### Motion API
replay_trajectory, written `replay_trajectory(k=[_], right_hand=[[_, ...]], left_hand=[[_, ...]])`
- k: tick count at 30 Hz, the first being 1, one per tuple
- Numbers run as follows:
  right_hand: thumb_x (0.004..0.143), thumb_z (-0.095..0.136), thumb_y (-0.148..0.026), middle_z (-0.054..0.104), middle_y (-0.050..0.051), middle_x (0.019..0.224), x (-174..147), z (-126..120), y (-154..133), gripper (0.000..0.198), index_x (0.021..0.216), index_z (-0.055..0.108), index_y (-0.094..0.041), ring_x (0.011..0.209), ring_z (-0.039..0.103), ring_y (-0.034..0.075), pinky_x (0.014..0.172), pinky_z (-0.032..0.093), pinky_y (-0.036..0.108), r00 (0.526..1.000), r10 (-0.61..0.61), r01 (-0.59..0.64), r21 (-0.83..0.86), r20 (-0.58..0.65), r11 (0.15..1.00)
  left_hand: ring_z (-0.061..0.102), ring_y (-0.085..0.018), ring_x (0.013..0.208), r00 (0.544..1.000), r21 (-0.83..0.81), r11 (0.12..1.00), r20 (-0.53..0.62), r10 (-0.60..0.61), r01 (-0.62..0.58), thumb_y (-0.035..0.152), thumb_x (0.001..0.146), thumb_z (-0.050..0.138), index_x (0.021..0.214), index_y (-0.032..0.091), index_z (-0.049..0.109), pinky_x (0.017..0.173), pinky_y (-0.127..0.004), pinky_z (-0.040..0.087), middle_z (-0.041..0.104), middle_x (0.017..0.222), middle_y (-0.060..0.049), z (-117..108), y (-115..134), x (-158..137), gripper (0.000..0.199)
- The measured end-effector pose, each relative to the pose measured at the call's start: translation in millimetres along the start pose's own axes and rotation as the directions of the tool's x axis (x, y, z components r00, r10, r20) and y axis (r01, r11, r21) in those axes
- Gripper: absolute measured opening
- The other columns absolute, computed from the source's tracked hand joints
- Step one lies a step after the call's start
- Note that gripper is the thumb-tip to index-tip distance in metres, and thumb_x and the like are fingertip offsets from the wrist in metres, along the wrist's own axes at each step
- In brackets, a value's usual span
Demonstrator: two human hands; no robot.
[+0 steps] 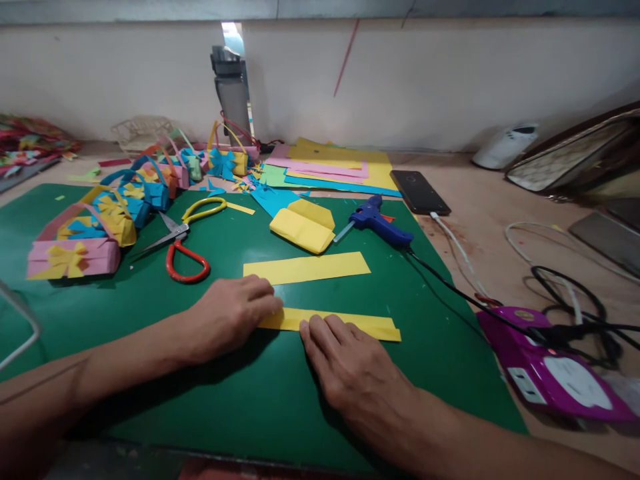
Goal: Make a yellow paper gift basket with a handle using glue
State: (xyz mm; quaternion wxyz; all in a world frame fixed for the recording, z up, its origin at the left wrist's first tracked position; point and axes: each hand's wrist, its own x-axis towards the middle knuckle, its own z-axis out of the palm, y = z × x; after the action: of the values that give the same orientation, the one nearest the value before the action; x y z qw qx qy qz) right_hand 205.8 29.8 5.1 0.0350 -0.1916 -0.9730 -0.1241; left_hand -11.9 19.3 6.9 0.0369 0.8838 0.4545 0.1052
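1. Left hand (pixel 234 319): grip curled at left end of nearer yellow strip (pixel 291 319); how closed, cannot tell
2. Strip: on green mat (pixel 445 353)
3. Right hand (pixel 350 360): grip's fingertips on strip's near edge; closure, cannot tell
4. Open mat from strip's right end to mat's right edge

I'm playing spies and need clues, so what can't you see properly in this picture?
All in the head view:
- Left end of the nearer yellow strip: hidden by the left hand.
- Base of the bottle: hidden by a small paper basket.
- Patterned bag: cut off by the right edge.
- Marking on the purple box: too small, blurred.
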Motion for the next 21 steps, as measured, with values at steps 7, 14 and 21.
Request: replay_trajectory(k=[7, 14, 21], right_hand=[[0.070, 0.046, -0.002, 0.059, 0.013, 0.084, -1.3, 3.2, -0.7, 0.026, 0.091, 0.061, -0.007, 0.073, 0.053, 0.023, 0.055, 0.046, 0.034, 0.999, -0.011, 0.011, 0.003, -0.031, 1.000], [0.074, 0.040, 0.000, 0.058, 0.012, 0.082, 0.3, 3.0, 0.2, 0.027, 0.091, 0.060, -0.006, 0.072, 0.052, 0.022, 0.056, 0.045, 0.033, 0.999, 0.000, 0.000, 0.006, -0.053, 1.000], [0.074, 0.040, 0.000, 0.058, 0.012, 0.081, 1.0, 3.3, -0.7, 0.026, 0.089, 0.060, -0.008, 0.072, 0.052, 0.022, 0.055, 0.045, 0.033, 0.998, 0.011, -0.010, 0.009, -0.069, 1.000]], left_hand=[[0.050, -0.012, 0.063, 0.952, -0.267, 0.924, -0.061, -0.300, 0.274, 0.017, 0.087, 0.041, 0.074, 0.016, 0.051, 0.056, -0.022, 0.036, 0.056, 0.070, -0.001, -5.3, -6.6, 0.8, 0.016], [0.052, -0.012, 0.067, 0.962, -0.396, 0.881, 0.030, -0.270, 0.260, 0.017, 0.087, 0.041, 0.077, 0.015, 0.057, 0.061, -0.024, 0.038, 0.058, 0.072, -0.002, -14.2, 4.0, -2.8, 0.020], [0.050, -0.014, 0.070, 0.933, -0.330, 0.877, 0.212, -0.292, 0.349, 0.021, 0.081, 0.056, 0.071, 0.015, 0.058, 0.062, -0.025, 0.038, 0.056, 0.073, -0.001, -15.1, 10.2, -1.2, 0.012]])
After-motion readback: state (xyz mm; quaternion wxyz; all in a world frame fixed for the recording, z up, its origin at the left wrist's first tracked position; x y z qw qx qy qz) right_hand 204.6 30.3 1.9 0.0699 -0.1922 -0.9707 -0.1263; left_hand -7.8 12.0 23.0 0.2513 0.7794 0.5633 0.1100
